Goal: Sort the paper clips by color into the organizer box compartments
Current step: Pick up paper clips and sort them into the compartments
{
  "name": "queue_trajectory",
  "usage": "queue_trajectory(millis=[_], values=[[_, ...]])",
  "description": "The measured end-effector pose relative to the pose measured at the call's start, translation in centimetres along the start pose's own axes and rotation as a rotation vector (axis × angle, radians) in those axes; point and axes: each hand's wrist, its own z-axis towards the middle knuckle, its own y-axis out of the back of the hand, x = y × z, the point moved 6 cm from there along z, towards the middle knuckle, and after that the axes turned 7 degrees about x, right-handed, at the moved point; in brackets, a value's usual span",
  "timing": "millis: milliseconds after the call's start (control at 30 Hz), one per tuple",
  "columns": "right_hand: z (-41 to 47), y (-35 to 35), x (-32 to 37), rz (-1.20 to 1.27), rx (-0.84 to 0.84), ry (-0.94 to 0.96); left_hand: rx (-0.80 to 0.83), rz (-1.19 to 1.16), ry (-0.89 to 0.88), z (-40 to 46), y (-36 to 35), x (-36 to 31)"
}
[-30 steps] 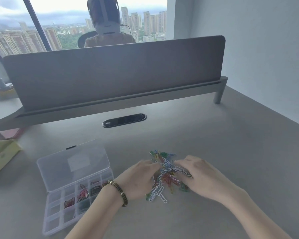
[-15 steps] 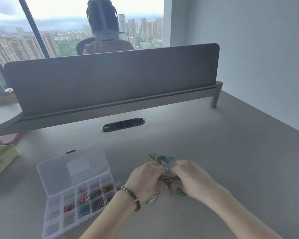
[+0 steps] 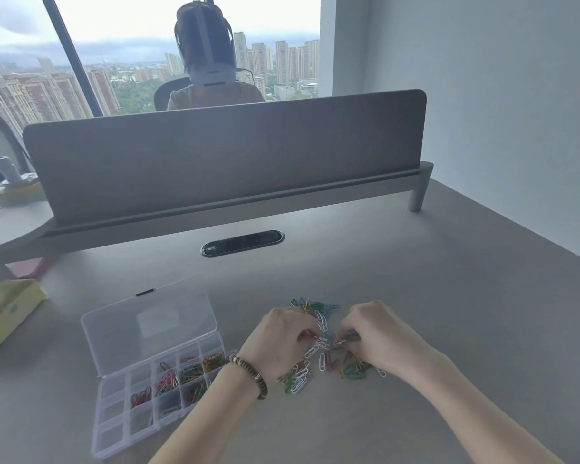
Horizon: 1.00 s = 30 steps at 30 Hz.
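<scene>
Both forearms reaching forward from the lower edge, converging toward the middle. Left hand (image 3: 283, 339) knuckles up, fingers curled down and inward, a beaded bracelet (image 3: 250, 375) round its wrist. Right hand (image 3: 380, 336) just beside it, likewise knuckles up, fingertips curled in toward the left hand's, grip hidden.

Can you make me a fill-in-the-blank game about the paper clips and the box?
1. The organizer box has its lid ____.
2. The paper clip pile lies to the ____ of the box.
3. A beaded bracelet is on the ____ wrist.
4. Both hands, left and right, are in the ____.

Answers: open; right; left; pile
</scene>
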Motion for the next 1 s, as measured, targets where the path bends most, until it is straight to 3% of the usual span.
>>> queue_trajectory(millis=[267,567,1000], values=[[-0.3,2.5,1.9,0.124,-0.100,0.026,-0.155,-0.014,0.066,-2.8,5.1,1.3],[3.0,0.7,14.3,0.292,-0.065,0.314,-0.309,-0.010,0.304,-12.8,11.0,7.5],[8.6,-2.8,18.4,0.229,0.026,0.332,-0.264,0.000,0.411,-14.2,8.9,12.1]])
